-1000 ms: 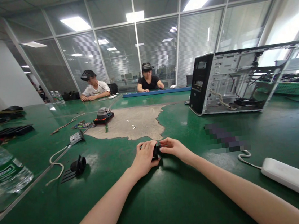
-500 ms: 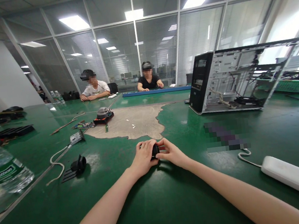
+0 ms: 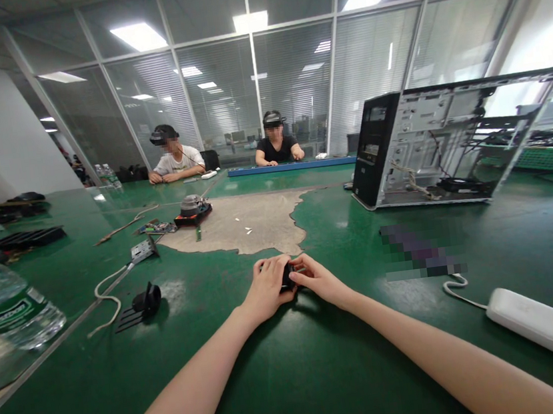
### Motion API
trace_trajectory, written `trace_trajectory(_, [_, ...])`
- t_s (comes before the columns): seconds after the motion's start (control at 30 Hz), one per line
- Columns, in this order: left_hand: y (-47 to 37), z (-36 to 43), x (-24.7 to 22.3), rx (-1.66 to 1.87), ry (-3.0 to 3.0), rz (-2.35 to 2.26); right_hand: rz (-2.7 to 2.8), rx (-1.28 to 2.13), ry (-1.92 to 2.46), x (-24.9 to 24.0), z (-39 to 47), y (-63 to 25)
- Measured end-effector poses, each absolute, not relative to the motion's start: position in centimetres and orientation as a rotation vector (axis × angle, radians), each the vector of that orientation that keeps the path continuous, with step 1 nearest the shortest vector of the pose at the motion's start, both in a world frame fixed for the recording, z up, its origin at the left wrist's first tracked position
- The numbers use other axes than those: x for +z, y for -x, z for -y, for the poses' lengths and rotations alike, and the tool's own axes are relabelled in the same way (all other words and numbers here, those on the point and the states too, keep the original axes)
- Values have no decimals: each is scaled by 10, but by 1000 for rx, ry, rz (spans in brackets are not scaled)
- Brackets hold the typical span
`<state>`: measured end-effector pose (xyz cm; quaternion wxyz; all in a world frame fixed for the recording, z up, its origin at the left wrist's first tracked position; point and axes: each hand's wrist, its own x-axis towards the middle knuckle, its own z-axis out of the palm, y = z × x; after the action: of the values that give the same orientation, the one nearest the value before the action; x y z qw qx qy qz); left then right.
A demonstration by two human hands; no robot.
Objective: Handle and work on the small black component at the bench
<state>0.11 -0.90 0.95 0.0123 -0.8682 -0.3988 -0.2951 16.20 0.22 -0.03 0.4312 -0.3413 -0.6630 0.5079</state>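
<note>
Both hands meet over a small black object (image 3: 286, 278) just above the green tabletop, at the middle of the view. My left hand (image 3: 268, 287) wraps around it from the left, fingers over the top and thumb below. With thumb and fingers, my right hand (image 3: 316, 281) pinches its right side. Most of the object is covered by the hands, so its kind cannot be made out. Left of the hands lies a black plastic part with a round end and long prongs (image 3: 143, 304). Beyond them is a bare, peeled patch (image 3: 258, 219) of the table.
An open computer case (image 3: 375, 154) stands at the right rear. A white power strip (image 3: 548, 325) lies at front right, a water bottle (image 3: 9, 307) at left. A speaker-like part (image 3: 193, 209) sits on the peeled patch. Two people (image 3: 276, 146) sit across the table.
My hands keep hold of the black object, with the right thumb shifted slightly upward on it. The whole view has moved a little; other things stay in place.
</note>
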Motion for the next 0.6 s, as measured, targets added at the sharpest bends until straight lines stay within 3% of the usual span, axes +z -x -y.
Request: trace_trajectory(0.6, [-1, 11, 11, -903, 2716, 1264, 1680, 1258, 868, 1, 1, -163])
